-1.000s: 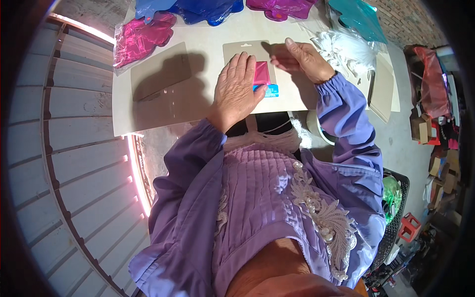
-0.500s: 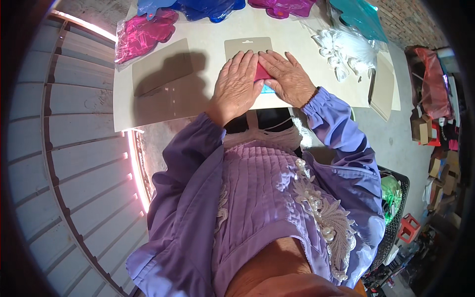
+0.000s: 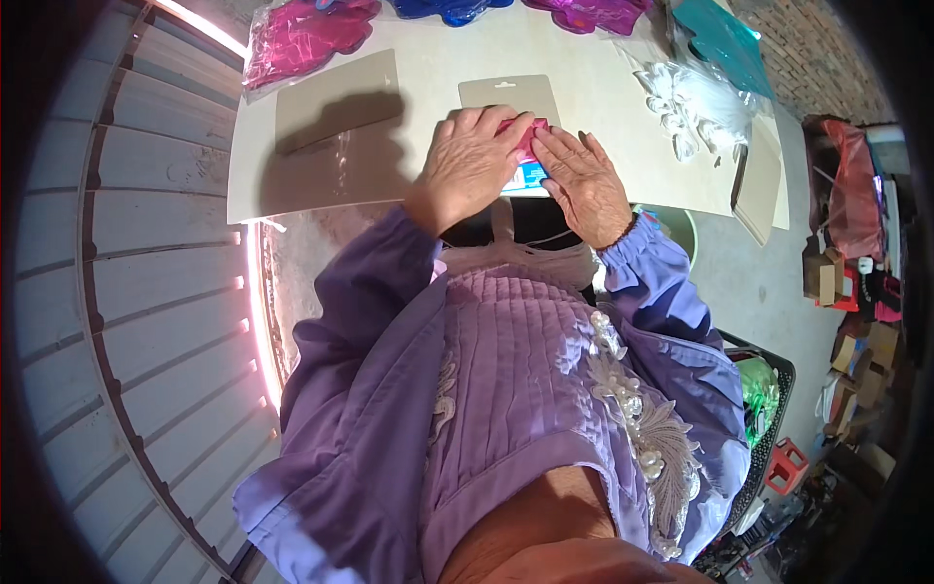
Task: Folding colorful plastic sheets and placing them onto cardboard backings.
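A pale table [image 3: 623, 68] carries the work. On it lie two grey cardboard backing cards, one flat at the left [image 3: 336, 97] and one in the middle [image 3: 509, 93] with a pink and blue item [image 3: 530, 161] on its near end. Along the far edge sit clear bags of magenta pieces [image 3: 306, 34] and blue pieces [image 3: 449, 8], with white flower shapes [image 3: 696, 107] at the right.

Grey backing card [image 3: 509, 94] mid-table, pink-and-blue packet [image 3: 530, 161] on it under both hands; clear bags of pink stuff [image 3: 306, 34] top left, white bits [image 3: 696, 102] right.
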A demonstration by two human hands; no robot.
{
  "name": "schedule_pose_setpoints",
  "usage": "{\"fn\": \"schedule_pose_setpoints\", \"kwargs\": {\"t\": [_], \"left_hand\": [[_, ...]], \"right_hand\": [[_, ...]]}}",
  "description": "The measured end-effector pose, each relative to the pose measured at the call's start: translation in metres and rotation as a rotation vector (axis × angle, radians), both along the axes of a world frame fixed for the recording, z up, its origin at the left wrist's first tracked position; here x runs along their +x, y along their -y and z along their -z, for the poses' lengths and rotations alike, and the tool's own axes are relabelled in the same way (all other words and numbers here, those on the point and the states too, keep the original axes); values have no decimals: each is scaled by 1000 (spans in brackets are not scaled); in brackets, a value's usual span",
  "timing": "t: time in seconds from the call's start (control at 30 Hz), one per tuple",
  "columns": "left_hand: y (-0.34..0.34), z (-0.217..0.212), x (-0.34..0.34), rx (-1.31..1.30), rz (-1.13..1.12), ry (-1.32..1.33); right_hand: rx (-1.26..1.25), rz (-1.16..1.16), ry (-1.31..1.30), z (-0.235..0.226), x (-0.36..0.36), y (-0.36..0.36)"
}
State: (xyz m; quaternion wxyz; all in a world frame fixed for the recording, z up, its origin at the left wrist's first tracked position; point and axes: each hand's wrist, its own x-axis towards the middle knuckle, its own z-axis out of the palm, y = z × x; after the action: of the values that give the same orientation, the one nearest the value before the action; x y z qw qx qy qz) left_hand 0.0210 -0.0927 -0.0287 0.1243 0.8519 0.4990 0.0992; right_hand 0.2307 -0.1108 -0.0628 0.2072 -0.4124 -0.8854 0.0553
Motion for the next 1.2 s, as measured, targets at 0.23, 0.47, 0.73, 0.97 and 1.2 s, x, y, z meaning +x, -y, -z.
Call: {"fn": "schedule_pose_setpoints", "kwargs": {"t": [0.23, 0.47, 0.73, 0.97, 1.2], "left_hand": [[61, 23, -23, 270, 33, 98], [110, 33, -24, 263, -38, 152], [141, 51, -23, 257, -54, 202], [164, 31, -81, 265, -32, 185], [225, 14, -179, 159, 5, 475]], "right_hand": [[17, 133, -365, -7, -23, 93], [-1098, 437, -1364, 13, -60, 151], [-1121, 391, -1670, 41, -83, 144], [-1094, 400, -1613, 26, -136, 168], [-1035, 406, -1540, 4, -200, 225]]}}
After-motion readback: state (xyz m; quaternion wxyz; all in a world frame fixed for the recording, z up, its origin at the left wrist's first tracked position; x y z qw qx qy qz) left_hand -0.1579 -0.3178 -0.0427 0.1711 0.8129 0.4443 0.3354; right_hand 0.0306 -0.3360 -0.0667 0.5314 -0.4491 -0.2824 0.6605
